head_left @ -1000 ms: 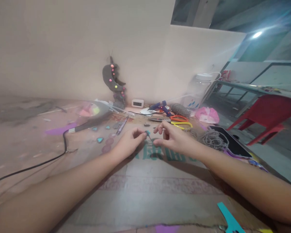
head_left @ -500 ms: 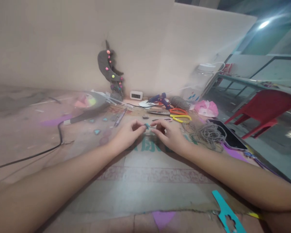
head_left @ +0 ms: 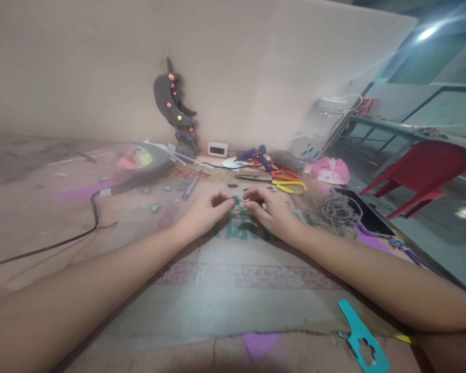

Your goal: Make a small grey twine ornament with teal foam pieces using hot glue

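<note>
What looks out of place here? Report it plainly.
Nothing looks spilled or broken. Grey twine lies in a loose tangle beside the right hand, and a cut teal scrap and a purple scrap litter the near edge. The left hand and right hand pinch a small teal piece.

Scissors (head_left: 289,182) behind right hand (head_left: 272,212), glue gun (head_left: 256,154) behind scissors, clock (head_left: 218,149) left of gun, twine (head_left: 330,210) right of hand.

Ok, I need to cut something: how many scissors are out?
2: the orange-handled scissors and the yellow-handled scissors just nearer, both on the table past the right hand. Others may be hidden.
</note>
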A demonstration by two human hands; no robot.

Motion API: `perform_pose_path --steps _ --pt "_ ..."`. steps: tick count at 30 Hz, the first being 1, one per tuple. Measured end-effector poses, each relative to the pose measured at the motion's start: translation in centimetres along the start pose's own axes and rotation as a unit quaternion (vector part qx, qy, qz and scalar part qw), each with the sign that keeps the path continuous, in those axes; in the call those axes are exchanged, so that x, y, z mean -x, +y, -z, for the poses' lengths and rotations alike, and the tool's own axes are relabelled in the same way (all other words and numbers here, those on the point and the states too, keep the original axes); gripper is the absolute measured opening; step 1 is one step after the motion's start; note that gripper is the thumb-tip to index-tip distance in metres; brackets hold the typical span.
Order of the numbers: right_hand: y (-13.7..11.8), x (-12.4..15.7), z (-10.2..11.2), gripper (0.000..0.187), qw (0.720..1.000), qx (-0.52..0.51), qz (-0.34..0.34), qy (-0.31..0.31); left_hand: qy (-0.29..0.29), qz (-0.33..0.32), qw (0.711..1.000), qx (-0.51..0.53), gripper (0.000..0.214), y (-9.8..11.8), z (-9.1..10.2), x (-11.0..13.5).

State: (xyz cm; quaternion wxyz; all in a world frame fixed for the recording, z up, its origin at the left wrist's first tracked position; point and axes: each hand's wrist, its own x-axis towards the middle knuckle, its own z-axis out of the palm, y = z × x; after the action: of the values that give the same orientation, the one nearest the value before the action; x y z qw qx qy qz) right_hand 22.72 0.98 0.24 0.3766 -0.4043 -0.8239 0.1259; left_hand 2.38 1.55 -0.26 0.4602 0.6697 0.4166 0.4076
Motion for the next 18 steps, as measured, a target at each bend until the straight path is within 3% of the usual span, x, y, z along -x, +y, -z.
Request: perform_pose_path --steps 4,10,18 --pt "0.49 0.06 -0.37 0.032 0.999 -0.027 0.035 0.011 0.013 -0.008 1.0 0.001 0.023 -0.34 0.09 -0.14" --pt "-0.08 -0.11 0.08 0.004 0.991 0.047 0.098 0.081 0.002 0.005 1.0 0.011 0.024 -0.57 0.07 -0.08" --pt "-0.35 -0.19 0.33 0.013 0.993 0.048 0.084 0.062 0.001 0.006 1.0 0.013 0.024 -0.42 -0.02 -0.13"
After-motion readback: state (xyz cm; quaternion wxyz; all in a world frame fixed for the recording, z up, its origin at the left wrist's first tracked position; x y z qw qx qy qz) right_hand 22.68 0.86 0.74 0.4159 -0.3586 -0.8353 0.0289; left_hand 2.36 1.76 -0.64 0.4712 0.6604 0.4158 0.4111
